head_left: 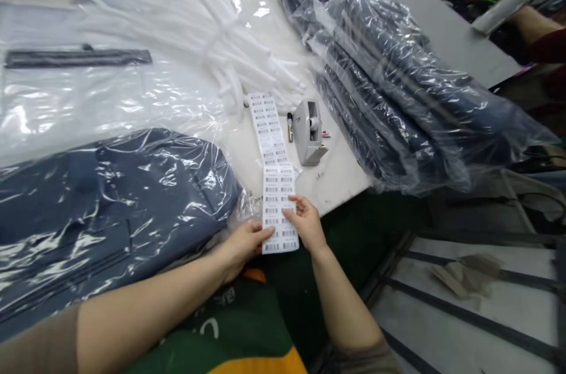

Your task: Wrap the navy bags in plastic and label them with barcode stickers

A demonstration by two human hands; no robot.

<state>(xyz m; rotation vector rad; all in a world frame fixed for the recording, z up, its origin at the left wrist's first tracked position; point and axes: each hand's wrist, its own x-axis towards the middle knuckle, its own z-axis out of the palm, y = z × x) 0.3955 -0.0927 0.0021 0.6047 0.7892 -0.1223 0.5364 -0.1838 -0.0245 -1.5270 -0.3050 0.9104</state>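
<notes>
A long white sheet of barcode stickers [275, 179] runs from the table's middle to its near edge. My left hand [246, 244] grips the sheet's lower left edge, fingers closed on it. My right hand [305, 222] pinches at a sticker on the sheet's right side with thumb and fingertips. A dark blue garment in a clear plastic bag [106, 203] lies just left of my hands.
A grey tape dispenser [309, 132] and a black marker [290, 126] sit right of the sheet. A stack of bagged dark garments [398, 85] fills the right side. White plastic strips in a bundle [198, 26] and flat clear bags [66, 97] lie behind. Another person's arm [535, 26] shows far right.
</notes>
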